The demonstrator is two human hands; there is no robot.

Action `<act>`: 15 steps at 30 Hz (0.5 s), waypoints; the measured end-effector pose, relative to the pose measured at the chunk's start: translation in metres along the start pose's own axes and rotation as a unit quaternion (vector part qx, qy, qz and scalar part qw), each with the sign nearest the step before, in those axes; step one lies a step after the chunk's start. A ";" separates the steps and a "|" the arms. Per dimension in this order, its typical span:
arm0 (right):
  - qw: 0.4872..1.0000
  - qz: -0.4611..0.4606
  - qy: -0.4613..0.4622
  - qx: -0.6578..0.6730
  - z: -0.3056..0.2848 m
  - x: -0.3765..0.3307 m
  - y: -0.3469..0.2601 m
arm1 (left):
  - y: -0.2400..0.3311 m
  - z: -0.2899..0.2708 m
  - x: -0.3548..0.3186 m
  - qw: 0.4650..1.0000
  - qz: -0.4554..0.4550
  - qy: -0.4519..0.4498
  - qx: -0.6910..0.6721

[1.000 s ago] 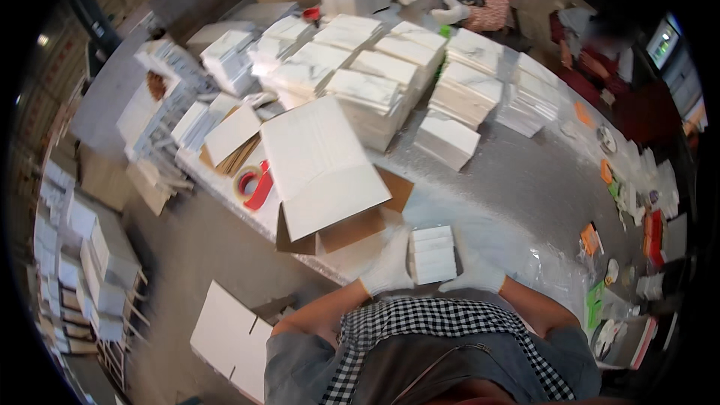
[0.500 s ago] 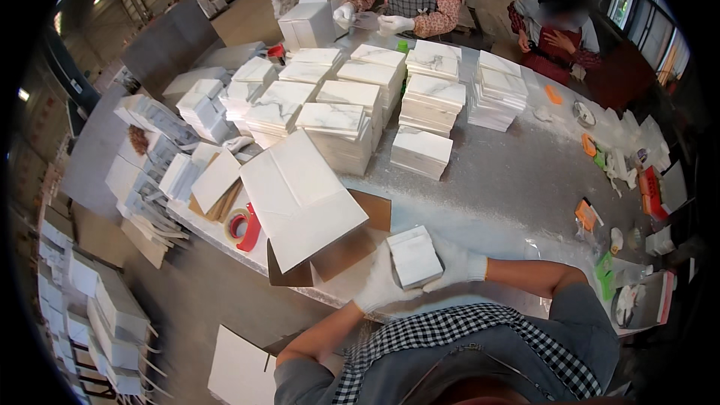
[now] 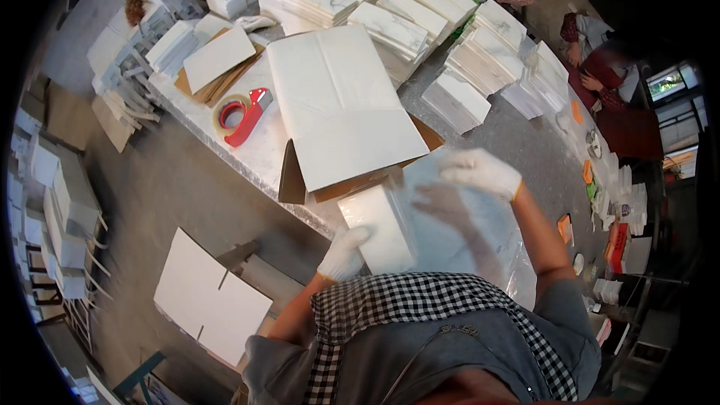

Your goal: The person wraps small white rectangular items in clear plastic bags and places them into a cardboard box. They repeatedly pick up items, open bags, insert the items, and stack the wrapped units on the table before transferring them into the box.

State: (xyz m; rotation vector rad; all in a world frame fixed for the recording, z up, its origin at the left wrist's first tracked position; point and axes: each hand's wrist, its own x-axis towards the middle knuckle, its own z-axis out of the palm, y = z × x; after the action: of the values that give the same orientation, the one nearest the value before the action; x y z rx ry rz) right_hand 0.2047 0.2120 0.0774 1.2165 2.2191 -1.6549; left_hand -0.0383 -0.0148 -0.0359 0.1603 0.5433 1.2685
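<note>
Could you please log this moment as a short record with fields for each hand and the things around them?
Left hand: gloved, grip on the near corner of a white marbled slab.
Right hand: gloved, raised, holding up a clear plastic bag over the slab.
Behind: open white carton on the table.
Left of carton: red tape dispenser.
Far side: stacked white slabs.

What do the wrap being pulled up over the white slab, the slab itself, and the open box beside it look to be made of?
The wrap looks like thin clear plastic film: glossy, creased, with the right hand showing through it. The slab, held by the left hand, looks like white veined tile or stone, though that is uncertain. The box seems to be corrugated cardboard: brown inside, white outside.
</note>
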 end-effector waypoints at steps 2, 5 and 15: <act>0.975 -0.051 0.073 -0.203 -0.015 0.007 -0.011 | 0.008 -0.003 0.001 1.000 0.012 0.002 -0.015; 0.938 -0.120 0.100 -0.309 0.010 0.037 -0.015 | 0.015 -0.006 0.003 0.996 0.074 0.042 -0.005; 0.923 -0.147 0.238 -0.265 0.118 0.047 -0.018 | 0.058 -0.011 0.006 0.979 0.185 0.078 -0.018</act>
State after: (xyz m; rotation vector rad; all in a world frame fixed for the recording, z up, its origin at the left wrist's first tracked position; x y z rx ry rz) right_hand 0.1199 0.1355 0.0192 1.2635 2.9891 -0.7473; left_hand -0.0923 0.0062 -0.0236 0.1361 0.6447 1.6633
